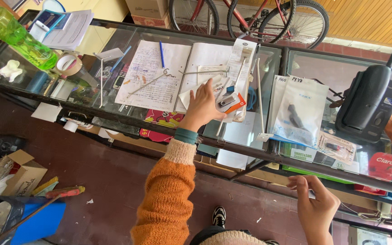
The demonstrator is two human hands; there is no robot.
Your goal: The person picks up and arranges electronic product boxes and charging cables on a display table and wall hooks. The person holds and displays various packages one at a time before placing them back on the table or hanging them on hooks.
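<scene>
Glass display counter, metal-framed, seen from above; goods show dimly through the top, too blurred to tell apart. Clear flat plastic bags lie on the glass right of centre, one holding a small dark part. A smaller clear packet sits just beside them at the counter edge.

Left hand, orange knit sleeve with teal cuff, reaches onto the counter; fingers spread and pressed on a stack of small carded packages, white card with an orange corner. Not closed around them; it rests on top. The stack lies on the right page of an open spiral notebook, handwritten, with a blue pen and thin metal display hooks across the pages.

Right hand at the counter's near edge, fingers curled at the metal frame; whether it grips anything cannot be told.

Elsewhere: green plastic bottle, roll of tan tape, black cordless phone upright on its base. Cardboard box on the dark red floor.
</scene>
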